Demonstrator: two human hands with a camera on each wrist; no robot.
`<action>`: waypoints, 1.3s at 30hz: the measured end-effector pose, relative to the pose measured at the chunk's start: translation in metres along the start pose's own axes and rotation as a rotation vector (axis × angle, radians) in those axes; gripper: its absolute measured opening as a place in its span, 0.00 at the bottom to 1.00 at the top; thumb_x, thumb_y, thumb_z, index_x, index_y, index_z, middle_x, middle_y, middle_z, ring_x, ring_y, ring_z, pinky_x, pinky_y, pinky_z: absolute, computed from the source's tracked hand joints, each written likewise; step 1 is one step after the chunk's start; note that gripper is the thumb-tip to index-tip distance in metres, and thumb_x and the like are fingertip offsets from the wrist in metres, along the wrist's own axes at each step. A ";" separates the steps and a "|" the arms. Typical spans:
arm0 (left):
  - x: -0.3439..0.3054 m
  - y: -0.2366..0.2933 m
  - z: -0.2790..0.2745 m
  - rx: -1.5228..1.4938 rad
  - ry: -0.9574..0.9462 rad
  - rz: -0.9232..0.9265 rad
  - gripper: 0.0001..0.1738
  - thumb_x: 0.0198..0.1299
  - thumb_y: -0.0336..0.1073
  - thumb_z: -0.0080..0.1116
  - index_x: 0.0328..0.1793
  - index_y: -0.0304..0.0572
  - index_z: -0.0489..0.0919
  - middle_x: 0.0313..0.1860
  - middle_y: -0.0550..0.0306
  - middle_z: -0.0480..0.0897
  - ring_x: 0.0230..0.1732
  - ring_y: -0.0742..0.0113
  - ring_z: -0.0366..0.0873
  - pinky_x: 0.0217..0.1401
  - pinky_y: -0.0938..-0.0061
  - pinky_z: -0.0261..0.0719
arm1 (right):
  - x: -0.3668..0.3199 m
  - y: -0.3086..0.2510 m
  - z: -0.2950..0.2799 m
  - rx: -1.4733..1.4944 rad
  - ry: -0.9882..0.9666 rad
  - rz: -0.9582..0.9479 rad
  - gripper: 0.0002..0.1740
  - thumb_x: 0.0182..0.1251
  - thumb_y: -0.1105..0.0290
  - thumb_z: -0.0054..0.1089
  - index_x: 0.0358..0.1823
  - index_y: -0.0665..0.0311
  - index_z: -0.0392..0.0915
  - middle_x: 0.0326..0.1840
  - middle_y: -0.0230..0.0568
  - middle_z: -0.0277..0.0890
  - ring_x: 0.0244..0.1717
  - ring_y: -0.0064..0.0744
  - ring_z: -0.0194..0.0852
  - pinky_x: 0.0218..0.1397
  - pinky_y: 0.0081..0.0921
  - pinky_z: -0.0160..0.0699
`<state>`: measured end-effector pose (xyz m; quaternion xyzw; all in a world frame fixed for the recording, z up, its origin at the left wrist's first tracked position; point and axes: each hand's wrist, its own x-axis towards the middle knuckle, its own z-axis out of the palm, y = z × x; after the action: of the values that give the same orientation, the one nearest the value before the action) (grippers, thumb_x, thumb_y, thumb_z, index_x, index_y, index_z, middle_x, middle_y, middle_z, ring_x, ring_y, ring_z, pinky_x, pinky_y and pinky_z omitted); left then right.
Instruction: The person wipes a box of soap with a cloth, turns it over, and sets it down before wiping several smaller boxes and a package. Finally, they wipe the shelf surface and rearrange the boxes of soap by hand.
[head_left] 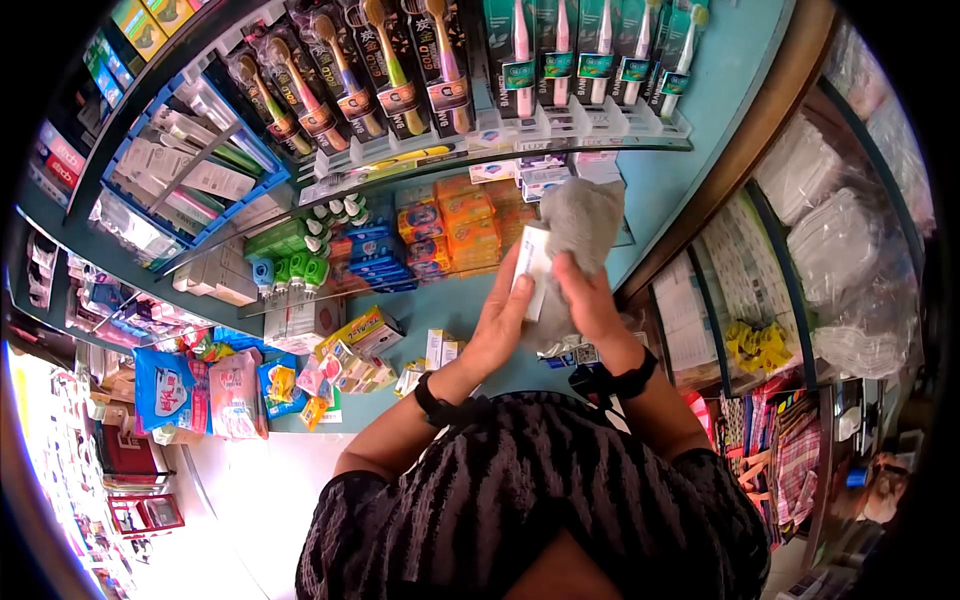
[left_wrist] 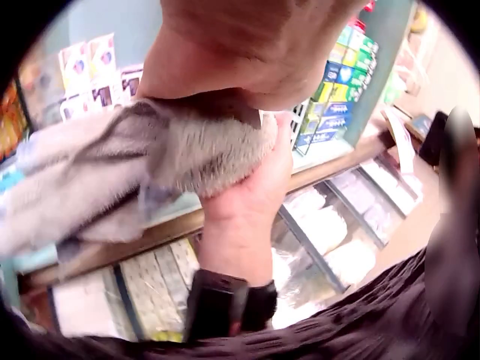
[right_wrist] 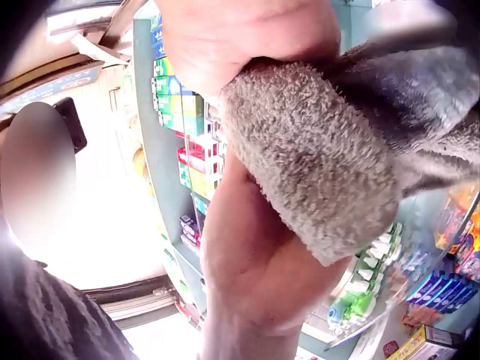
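Note:
A small white box (head_left: 532, 268) sits upright in my left hand (head_left: 500, 318), the thumb lying along its side. My right hand (head_left: 590, 300) grips a grey towelling cloth (head_left: 582, 222), which presses against the box and hangs out past the fingers. The left wrist view shows the cloth (left_wrist: 217, 146) bunched between both hands, its loose folds trailing to the left. Up close in the right wrist view, a thick fuzzy fold of the cloth (right_wrist: 307, 157) covers whatever lies under it, so the box is hidden there.
Packaged toothbrushes (head_left: 440, 70) stand on a glass shelf (head_left: 450, 158) just beyond the hands. Below it are orange soap packs (head_left: 468, 225) and green-capped tubes (head_left: 300, 268). Loose small boxes (head_left: 360, 330) lie on the blue-green counter at left. Bins of bagged goods (head_left: 830, 240) stand at right.

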<state>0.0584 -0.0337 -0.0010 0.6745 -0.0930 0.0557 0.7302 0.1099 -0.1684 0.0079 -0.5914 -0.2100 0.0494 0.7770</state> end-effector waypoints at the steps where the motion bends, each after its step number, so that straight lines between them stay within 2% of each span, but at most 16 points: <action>1: 0.002 0.002 0.003 -0.016 0.016 0.011 0.33 0.72 0.51 0.33 0.75 0.38 0.50 0.70 0.51 0.60 0.70 0.64 0.55 0.71 0.72 0.53 | 0.002 0.003 0.002 -0.019 -0.042 0.016 0.21 0.70 0.62 0.51 0.58 0.69 0.67 0.54 0.40 0.71 0.55 0.28 0.68 0.57 0.27 0.66; 3: 0.010 0.003 0.003 -0.040 0.060 0.054 0.33 0.72 0.52 0.32 0.75 0.37 0.50 0.69 0.49 0.61 0.70 0.63 0.56 0.71 0.71 0.53 | 0.002 -0.005 0.011 -0.072 -0.084 -0.080 0.22 0.70 0.63 0.51 0.59 0.69 0.67 0.55 0.40 0.71 0.56 0.29 0.68 0.57 0.28 0.66; 8: 0.019 0.011 -0.001 -0.118 0.075 -0.014 0.35 0.72 0.53 0.32 0.75 0.35 0.48 0.69 0.48 0.60 0.70 0.61 0.56 0.71 0.71 0.53 | -0.002 0.001 0.007 -0.267 -0.175 -0.229 0.22 0.70 0.62 0.51 0.60 0.68 0.67 0.56 0.39 0.70 0.56 0.28 0.67 0.58 0.28 0.66; 10: 0.022 0.002 -0.001 -0.130 0.102 -0.035 0.35 0.71 0.52 0.32 0.75 0.35 0.47 0.70 0.46 0.59 0.71 0.59 0.55 0.71 0.70 0.53 | 0.001 0.005 -0.006 -0.140 -0.175 -0.009 0.22 0.70 0.62 0.52 0.60 0.68 0.67 0.57 0.39 0.69 0.57 0.26 0.67 0.58 0.27 0.65; 11: 0.022 -0.003 -0.002 -0.009 0.114 0.027 0.35 0.72 0.51 0.32 0.76 0.35 0.46 0.71 0.47 0.58 0.71 0.59 0.54 0.71 0.70 0.53 | 0.001 0.005 -0.011 -0.076 -0.173 0.105 0.23 0.70 0.62 0.52 0.60 0.68 0.67 0.58 0.38 0.69 0.57 0.25 0.66 0.59 0.27 0.65; 13: 0.019 -0.008 -0.003 0.235 0.134 0.141 0.34 0.73 0.50 0.31 0.76 0.35 0.44 0.71 0.47 0.56 0.71 0.61 0.54 0.71 0.70 0.53 | 0.001 0.002 -0.011 0.103 -0.208 0.052 0.22 0.69 0.62 0.54 0.59 0.68 0.67 0.57 0.37 0.70 0.56 0.24 0.67 0.58 0.26 0.66; 15: 0.018 -0.008 -0.004 0.359 0.133 0.173 0.35 0.72 0.50 0.31 0.75 0.33 0.44 0.73 0.43 0.53 0.73 0.54 0.51 0.72 0.68 0.50 | 0.002 -0.003 -0.004 0.339 -0.148 0.087 0.21 0.68 0.64 0.55 0.57 0.69 0.69 0.53 0.37 0.72 0.53 0.24 0.69 0.55 0.25 0.68; 16: 0.016 -0.008 -0.003 0.419 0.129 0.186 0.35 0.71 0.50 0.30 0.75 0.32 0.44 0.73 0.40 0.52 0.73 0.50 0.49 0.73 0.66 0.49 | 0.000 -0.004 0.000 0.185 -0.143 0.042 0.20 0.68 0.65 0.55 0.56 0.69 0.69 0.53 0.37 0.72 0.52 0.25 0.70 0.55 0.26 0.68; 18: 0.013 -0.007 0.007 0.238 0.157 0.181 0.34 0.73 0.51 0.28 0.76 0.35 0.44 0.72 0.45 0.54 0.72 0.55 0.52 0.72 0.69 0.52 | -0.001 -0.005 0.007 -0.125 -0.138 -0.051 0.19 0.68 0.66 0.55 0.56 0.69 0.70 0.52 0.36 0.73 0.51 0.25 0.71 0.54 0.26 0.69; 20: 0.012 -0.010 0.008 0.086 0.150 0.121 0.34 0.73 0.53 0.26 0.76 0.35 0.45 0.71 0.46 0.56 0.71 0.57 0.54 0.72 0.69 0.52 | 0.001 -0.007 0.009 -0.200 -0.176 -0.097 0.17 0.65 0.70 0.57 0.54 0.68 0.72 0.52 0.40 0.74 0.52 0.29 0.72 0.54 0.28 0.70; 22: 0.017 -0.014 -0.004 -0.037 0.103 0.007 0.36 0.72 0.54 0.24 0.75 0.32 0.48 0.71 0.44 0.57 0.71 0.56 0.53 0.73 0.68 0.50 | 0.003 -0.008 0.004 -0.279 -0.233 -0.106 0.17 0.62 0.72 0.59 0.52 0.67 0.73 0.52 0.42 0.74 0.52 0.33 0.72 0.54 0.30 0.71; 25: 0.014 -0.012 -0.011 -0.317 0.092 -0.259 0.37 0.71 0.59 0.23 0.72 0.34 0.56 0.67 0.46 0.64 0.68 0.61 0.60 0.71 0.70 0.55 | -0.001 -0.003 -0.001 -0.337 -0.274 -0.127 0.18 0.58 0.73 0.62 0.51 0.67 0.74 0.52 0.45 0.73 0.53 0.37 0.73 0.53 0.31 0.71; 28: 0.014 -0.007 -0.014 -0.357 0.113 -0.222 0.38 0.70 0.62 0.24 0.68 0.37 0.63 0.62 0.49 0.71 0.63 0.63 0.68 0.66 0.68 0.64 | -0.005 0.007 -0.006 -0.311 -0.308 -0.118 0.19 0.55 0.74 0.62 0.50 0.67 0.74 0.52 0.46 0.73 0.53 0.38 0.73 0.54 0.32 0.71; 31: 0.019 0.006 -0.024 -0.672 0.155 -0.300 0.36 0.69 0.63 0.26 0.67 0.40 0.64 0.59 0.52 0.74 0.59 0.63 0.73 0.60 0.65 0.70 | -0.008 0.008 -0.013 -0.374 -0.402 -0.133 0.20 0.55 0.76 0.62 0.51 0.65 0.74 0.52 0.46 0.73 0.52 0.39 0.73 0.54 0.33 0.71; 34: 0.019 0.005 -0.030 -0.716 0.138 -0.340 0.35 0.69 0.63 0.26 0.67 0.43 0.65 0.57 0.53 0.75 0.57 0.61 0.75 0.58 0.63 0.73 | -0.011 0.010 -0.016 -0.376 -0.358 -0.145 0.21 0.57 0.76 0.62 0.53 0.68 0.72 0.49 0.39 0.76 0.49 0.28 0.75 0.50 0.27 0.73; 39: 0.013 0.002 -0.036 -0.731 0.038 -0.308 0.34 0.68 0.60 0.34 0.66 0.40 0.64 0.57 0.54 0.75 0.56 0.62 0.75 0.56 0.66 0.74 | -0.012 0.004 -0.003 -0.112 -0.259 0.028 0.17 0.62 0.74 0.59 0.53 0.69 0.72 0.48 0.37 0.76 0.47 0.24 0.73 0.50 0.25 0.73</action>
<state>0.0726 0.0014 0.0013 0.3753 0.0088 -0.0787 0.9235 0.1007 -0.1741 0.0003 -0.6251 -0.3029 0.1243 0.7086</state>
